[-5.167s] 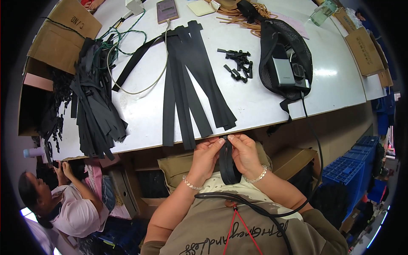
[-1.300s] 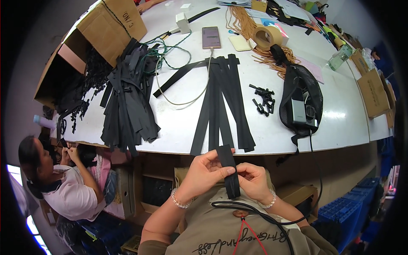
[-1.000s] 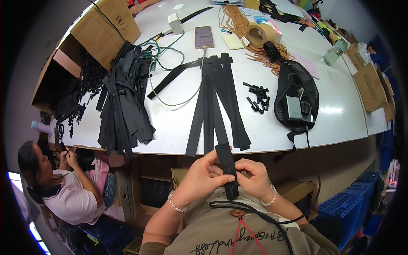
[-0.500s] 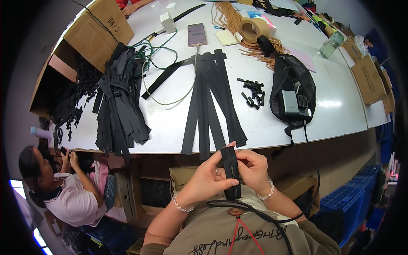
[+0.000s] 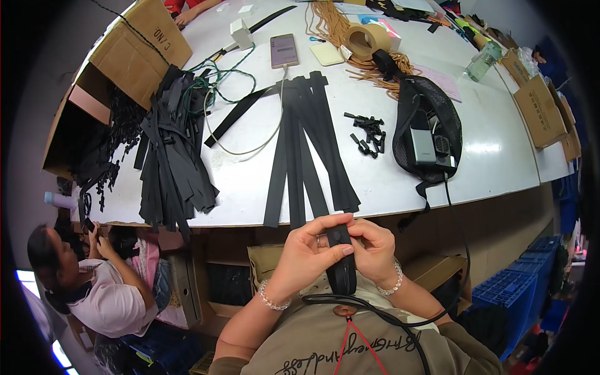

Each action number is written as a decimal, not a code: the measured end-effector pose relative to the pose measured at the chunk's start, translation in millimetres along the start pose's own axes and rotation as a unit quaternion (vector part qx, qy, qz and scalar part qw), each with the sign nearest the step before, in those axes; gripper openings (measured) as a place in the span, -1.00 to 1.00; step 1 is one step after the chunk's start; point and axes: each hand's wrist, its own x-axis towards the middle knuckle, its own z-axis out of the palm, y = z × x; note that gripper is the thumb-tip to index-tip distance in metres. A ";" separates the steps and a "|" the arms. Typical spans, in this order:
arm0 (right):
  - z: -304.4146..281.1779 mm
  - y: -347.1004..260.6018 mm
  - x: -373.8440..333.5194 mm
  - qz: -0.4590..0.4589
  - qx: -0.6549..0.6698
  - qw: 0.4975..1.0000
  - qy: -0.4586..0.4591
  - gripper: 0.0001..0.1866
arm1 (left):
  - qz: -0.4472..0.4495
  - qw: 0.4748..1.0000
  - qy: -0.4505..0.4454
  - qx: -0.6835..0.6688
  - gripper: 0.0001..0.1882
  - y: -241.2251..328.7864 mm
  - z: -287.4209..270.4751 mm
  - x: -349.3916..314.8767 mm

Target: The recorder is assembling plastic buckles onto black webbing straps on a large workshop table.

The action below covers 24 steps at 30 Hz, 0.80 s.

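At the table's near edge, in front of my body, both hands hold a flat black strap (image 5: 340, 275). My left hand (image 5: 307, 253) is closed on its left side, thumb across the front and fingers behind. My right hand (image 5: 375, 249) pinches the strap's right edge near the top, its fingertips partly hidden. A small round bump shows on the strap between the two thumbs. Just beyond my hands, a fanned bundle of similar black straps (image 5: 294, 150) lies on the table. Small black fittings (image 5: 367, 134) lie in a loose pile to the right of it.
A heap of black straps (image 5: 175, 150) spills beside an open cardboard box (image 5: 140, 47) at left. A phone (image 5: 284, 51) on a cable, a tape roll (image 5: 367, 42) and a black mesh bag (image 5: 428, 131) lie farther off. At left sits another person (image 5: 112, 294).
My left thumb has moved up the strap and my left fingers have curled over its top. The strap's upper end now shows a round bump between my hands.
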 end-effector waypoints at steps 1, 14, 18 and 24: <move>1.3 0.0 -1.4 0.010 0.015 1.000 0.023 -0.89 | 0.000 1.000 -0.004 -0.003 -0.50 -0.2 1.2 0.0; -3.4 -0.7 2.6 -0.040 0.011 0.999 0.036 -0.86 | 0.058 0.996 0.073 -0.009 -0.60 -10.5 7.7 -3.9; -4.4 -3.9 1.5 -0.028 0.017 0.999 0.021 -0.86 | 0.125 0.981 0.094 0.118 -0.66 -11.8 3.2 -4.6; -1.0 -3.2 -4.0 -0.003 0.012 0.999 0.040 -0.92 | 0.117 0.979 0.083 0.148 -0.66 -9.7 2.6 -4.3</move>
